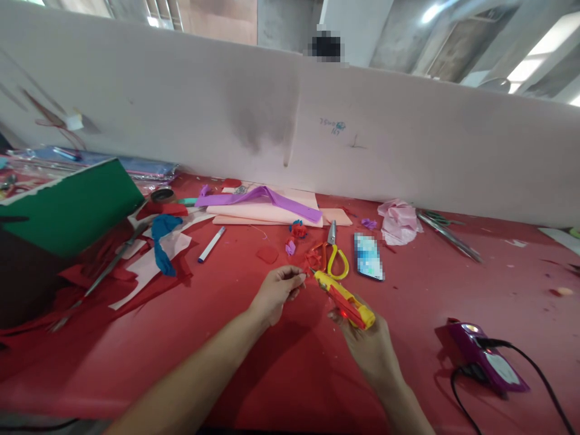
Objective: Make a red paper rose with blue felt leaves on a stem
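My right hand (362, 341) is wrapped round a yellow and red hot glue gun (347, 300), its nozzle pointing left. Close to that nozzle, my left hand (278, 293) pinches a small red scrap (306, 273) between thumb and fingertips; its exact shape is too small to make out. Just beyond the hands lie scissors (336, 263) with one yellow and one orange handle. Near them are a red and blue crepe paper flower (298, 228), a small purple paper piece (290, 247) and a flat red disc (267, 254).
A phone (368, 257) lies right of the scissors, and a purple power strip (487, 357) with black cords sits at front right. Paper strips (158, 266) and a green box (81, 208) crowd the left. Behind are folded peach sheets (267, 216), backed by a white partition (181, 103).
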Motion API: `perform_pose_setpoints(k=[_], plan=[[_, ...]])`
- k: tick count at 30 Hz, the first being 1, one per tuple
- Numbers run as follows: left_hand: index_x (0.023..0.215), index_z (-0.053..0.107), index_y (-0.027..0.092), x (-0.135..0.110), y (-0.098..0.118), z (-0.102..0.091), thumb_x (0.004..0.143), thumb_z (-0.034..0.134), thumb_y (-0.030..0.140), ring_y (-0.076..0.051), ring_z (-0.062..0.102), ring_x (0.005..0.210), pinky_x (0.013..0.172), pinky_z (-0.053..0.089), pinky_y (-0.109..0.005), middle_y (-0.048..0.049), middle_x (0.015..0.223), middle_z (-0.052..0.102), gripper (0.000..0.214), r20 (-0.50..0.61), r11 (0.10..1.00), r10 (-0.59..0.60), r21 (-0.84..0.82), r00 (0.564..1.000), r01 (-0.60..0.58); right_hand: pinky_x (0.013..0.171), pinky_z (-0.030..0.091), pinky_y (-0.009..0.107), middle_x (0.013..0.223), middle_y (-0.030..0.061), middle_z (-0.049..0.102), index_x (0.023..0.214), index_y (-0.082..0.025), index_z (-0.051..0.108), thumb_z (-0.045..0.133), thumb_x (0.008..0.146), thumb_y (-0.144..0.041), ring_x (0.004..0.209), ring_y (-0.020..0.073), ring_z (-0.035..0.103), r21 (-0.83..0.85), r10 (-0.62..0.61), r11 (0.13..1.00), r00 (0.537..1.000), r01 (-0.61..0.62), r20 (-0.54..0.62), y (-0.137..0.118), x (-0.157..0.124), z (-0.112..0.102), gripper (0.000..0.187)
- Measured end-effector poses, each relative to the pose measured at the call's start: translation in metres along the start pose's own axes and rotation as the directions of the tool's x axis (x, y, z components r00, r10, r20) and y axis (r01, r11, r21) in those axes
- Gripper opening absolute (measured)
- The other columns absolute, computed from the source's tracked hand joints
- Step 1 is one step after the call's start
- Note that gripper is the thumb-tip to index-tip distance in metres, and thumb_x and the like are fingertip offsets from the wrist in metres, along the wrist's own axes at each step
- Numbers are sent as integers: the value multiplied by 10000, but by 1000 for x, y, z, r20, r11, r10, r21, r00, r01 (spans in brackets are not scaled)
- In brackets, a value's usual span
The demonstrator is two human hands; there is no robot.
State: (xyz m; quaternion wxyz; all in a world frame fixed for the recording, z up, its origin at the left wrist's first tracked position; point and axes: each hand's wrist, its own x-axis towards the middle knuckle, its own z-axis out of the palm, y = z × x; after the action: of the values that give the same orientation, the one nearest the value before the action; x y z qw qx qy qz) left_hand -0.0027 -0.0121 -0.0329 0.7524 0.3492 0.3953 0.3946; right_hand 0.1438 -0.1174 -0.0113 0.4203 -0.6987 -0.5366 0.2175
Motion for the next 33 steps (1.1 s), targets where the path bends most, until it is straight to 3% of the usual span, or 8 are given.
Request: perform_pose_setpoints(k=[15, 26, 33], plan=[[698, 600, 127, -2, 3, -2, 563, 795, 261, -28, 390, 427, 435, 255, -163, 15, 564, 553, 273, 46, 993, -76, -88, 996, 79, 578, 501, 246, 716, 18, 668, 815, -192, 627, 639, 776, -396, 638, 171, 628, 71, 33, 997, 999, -33, -6, 8, 0, 0, 208], [681, 575, 115, 0, 6, -5, 622, 761, 173, -9, 354, 401, 396, 203, -141, 9, 576, 540, 204, 182, 950, -160, -240, 970, 202, 579, 507, 248, 690, 9, 651, 802, -197, 611, 655, 771, -404, 632, 170, 619, 122, 44, 992, 999, -42, -17, 10, -2, 1, 214], [712, 584, 100, 2, 7, -8, 670, 714, 137, 1, 333, 393, 380, 197, -128, 8, 595, 519, 141, 247, 911, -227, -287, 942, 295, 610, 537, 268, 803, 38, 699, 902, -187, 657, 658, 774, -385, 683, 186, 650, 149, 31, 989, 999, -26, -29, 9, 0, 1, 236]])
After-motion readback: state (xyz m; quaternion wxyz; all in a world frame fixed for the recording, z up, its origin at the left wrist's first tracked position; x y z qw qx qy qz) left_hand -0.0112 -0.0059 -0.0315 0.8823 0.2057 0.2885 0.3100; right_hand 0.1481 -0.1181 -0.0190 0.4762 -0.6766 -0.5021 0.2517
